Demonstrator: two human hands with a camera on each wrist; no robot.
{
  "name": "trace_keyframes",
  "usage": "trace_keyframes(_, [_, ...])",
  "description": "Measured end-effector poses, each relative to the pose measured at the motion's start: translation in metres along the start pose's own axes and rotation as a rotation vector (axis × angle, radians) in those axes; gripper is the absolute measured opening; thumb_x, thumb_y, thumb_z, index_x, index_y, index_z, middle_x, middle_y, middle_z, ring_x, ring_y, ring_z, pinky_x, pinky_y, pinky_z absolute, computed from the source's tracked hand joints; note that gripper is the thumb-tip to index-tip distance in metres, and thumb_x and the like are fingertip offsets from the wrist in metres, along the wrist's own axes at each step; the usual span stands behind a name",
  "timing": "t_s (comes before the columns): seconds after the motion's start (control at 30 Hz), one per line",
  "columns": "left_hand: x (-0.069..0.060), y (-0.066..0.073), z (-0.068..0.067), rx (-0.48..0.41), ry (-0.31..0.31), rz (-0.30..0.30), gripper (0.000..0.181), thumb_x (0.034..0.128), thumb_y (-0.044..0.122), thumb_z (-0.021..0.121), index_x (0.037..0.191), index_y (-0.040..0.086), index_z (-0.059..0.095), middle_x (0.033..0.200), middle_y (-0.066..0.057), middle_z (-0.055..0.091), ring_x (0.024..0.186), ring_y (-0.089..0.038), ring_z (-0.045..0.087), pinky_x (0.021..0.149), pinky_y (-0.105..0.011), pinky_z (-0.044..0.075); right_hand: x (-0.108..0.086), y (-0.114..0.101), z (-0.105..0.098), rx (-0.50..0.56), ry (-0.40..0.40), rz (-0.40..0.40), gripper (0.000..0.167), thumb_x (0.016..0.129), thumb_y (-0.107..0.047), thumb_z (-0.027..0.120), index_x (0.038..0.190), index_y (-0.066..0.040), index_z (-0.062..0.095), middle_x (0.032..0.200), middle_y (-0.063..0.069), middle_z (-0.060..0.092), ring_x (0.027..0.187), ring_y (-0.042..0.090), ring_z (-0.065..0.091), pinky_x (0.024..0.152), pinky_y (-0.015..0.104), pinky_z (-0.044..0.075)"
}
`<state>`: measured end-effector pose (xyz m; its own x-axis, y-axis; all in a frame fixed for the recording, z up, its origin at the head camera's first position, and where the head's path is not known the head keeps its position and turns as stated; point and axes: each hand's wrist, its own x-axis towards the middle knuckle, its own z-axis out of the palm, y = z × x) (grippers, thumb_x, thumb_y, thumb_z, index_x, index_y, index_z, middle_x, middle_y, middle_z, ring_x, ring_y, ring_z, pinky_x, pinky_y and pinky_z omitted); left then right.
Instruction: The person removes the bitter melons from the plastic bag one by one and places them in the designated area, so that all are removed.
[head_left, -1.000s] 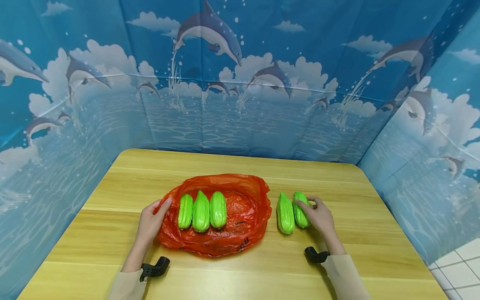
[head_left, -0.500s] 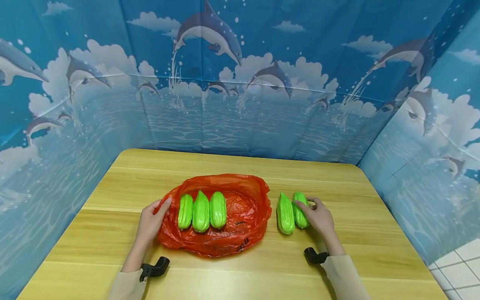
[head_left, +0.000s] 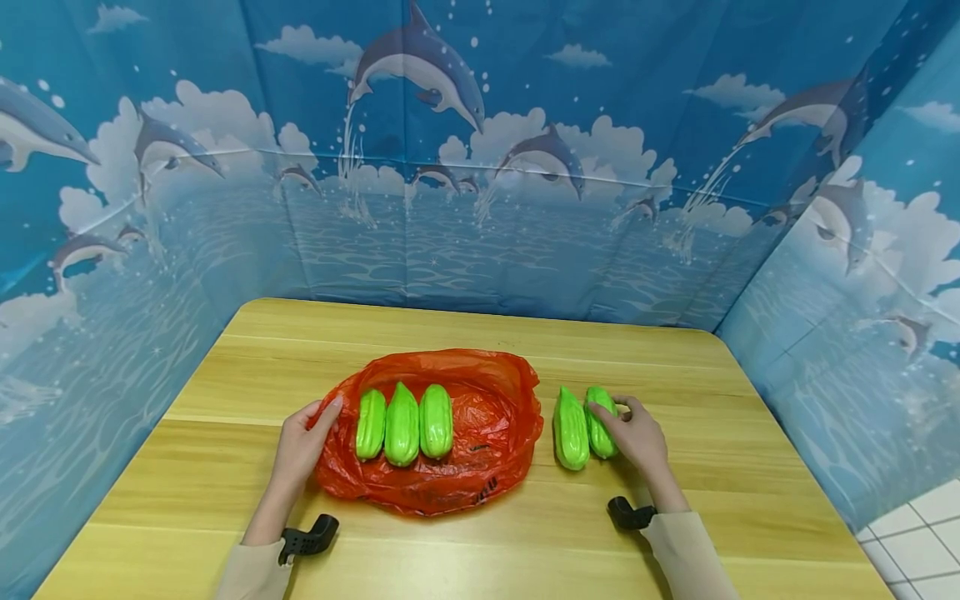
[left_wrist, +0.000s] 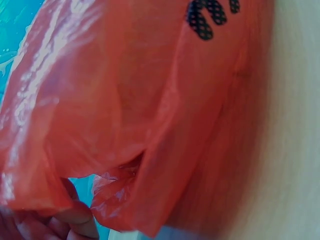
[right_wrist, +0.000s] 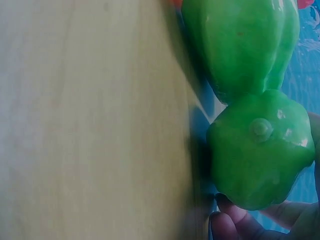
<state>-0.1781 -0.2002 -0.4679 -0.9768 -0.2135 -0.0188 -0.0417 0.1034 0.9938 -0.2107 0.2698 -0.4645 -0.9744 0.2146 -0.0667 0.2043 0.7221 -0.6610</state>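
On the table lies a spread-open red plastic bag (head_left: 491, 421), with three glossy green ribbed gourd-like vegetables (head_left: 402, 427) side by side in its left half. My left hand (head_left: 297, 446) pinches the bag's left edge between thumb and fingers. In the left wrist view, the red film (left_wrist: 125, 90) rises above the curled fingers (left_wrist: 50, 225). To the right of the bag lie two more green gourds. The nearer-to-bag gourd (head_left: 572, 429) has a pointed far end. My right hand (head_left: 637, 437) grips the rightmost gourd (head_left: 598, 400), thumb on top, fingertips (right_wrist: 225, 226) round its side.
The wooden table (head_left: 480, 554) ends at a blue dolphin-print curtain (head_left: 480, 250) behind and at both sides. A black wrist camera (head_left: 309, 536) sits on the left wrist, another black camera (head_left: 630, 512) on the right. White floor tiles (head_left: 922, 533) show at lower right.
Almost nothing differs. The right thumb has shifted very slightly left on the rightmost gourd; the bag, the gourds and the left hand stay in place.
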Motion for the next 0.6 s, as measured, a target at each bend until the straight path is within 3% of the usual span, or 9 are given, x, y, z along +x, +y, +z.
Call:
trace_keyframes(0.33, [0.0006,-0.0006,-0.0001,0.012,0.006,0.002,0.046,0.0907,0.046,0.061,0.09,0.0,0.062,0.069,-0.004,0.054,0.063,-0.014,0.054,0.055,-0.026,0.047,0.0017,0.0014,0.0007,-0.005,0.005,0.0,0.085,0.084,-0.069,0.052,0.134,-0.001,0.045,0.103,0.019,0.059,0.073,0.024,0.053,0.057,0.032,0.039])
trace_keyframes(0.6, [0.0009,-0.0012,-0.0002,0.02,0.005,0.0,0.047,0.0908,0.046,0.06,0.089,0.0,0.061,0.069,-0.005,0.054,0.062,-0.015,0.053,0.055,-0.026,0.047,0.0,0.0016,0.0004,0.01,0.0,0.01,0.085,0.084,-0.07,0.051,0.134,-0.001,0.045,0.108,0.019,0.057,0.083,0.027,0.053,0.061,0.033,0.039])
